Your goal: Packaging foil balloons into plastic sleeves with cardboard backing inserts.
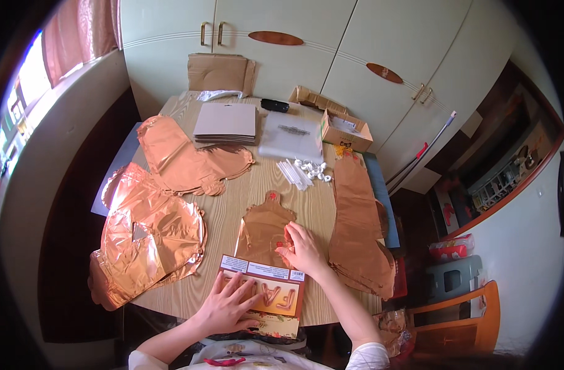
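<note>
My left hand [228, 306] lies flat with spread fingers on a printed cardboard card [276, 290], orange and brown with pictured balloon letters. The card rests at the near table edge, over the lower end of a flat copper foil balloon [260, 225]. My right hand [303, 248] has its thumb and fingers closed on the right edge of that foil balloon. A small red mark shows on the balloon's upper tab. On the left lie crumpled copper foil balloons [152, 225] and a folded stack of more foil balloons [183, 157]. Another foil stack [356, 216] lies on the right.
Farther back on the wood-grain table [226, 213] are grey cards [226, 120], clear plastic bags [288, 135], white straws [294, 174], small white rolls [313, 168], a black item [274, 105] and an open carton [347, 131]. A wooden chair [461, 327] stands at the near right.
</note>
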{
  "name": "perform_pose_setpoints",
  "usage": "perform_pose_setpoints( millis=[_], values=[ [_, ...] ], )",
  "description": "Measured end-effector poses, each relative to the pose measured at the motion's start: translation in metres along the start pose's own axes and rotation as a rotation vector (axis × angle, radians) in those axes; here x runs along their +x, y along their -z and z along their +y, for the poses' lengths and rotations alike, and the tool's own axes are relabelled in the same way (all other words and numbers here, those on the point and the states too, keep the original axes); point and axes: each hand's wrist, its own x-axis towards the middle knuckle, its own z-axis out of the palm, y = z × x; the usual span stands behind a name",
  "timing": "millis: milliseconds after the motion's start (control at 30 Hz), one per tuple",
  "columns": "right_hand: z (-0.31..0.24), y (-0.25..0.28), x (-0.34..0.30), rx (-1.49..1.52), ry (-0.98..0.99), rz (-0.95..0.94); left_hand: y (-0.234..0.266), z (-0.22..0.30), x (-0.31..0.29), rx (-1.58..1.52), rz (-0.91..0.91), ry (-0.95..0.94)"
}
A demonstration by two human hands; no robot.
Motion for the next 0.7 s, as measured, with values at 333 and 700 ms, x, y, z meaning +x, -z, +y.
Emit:
perform_pose_setpoints(
  millis=[333,700],
  values=[
    [0.003,0.001,0.001,0.016,-0.037,-0.045,-0.006,-0.002,0.023,0.005,0.001,0.052],
    [0.001,0.002,0.003,0.026,-0.07,-0.053,-0.008,0.003,0.034,0.059,-0.002,0.094]
  ],
)
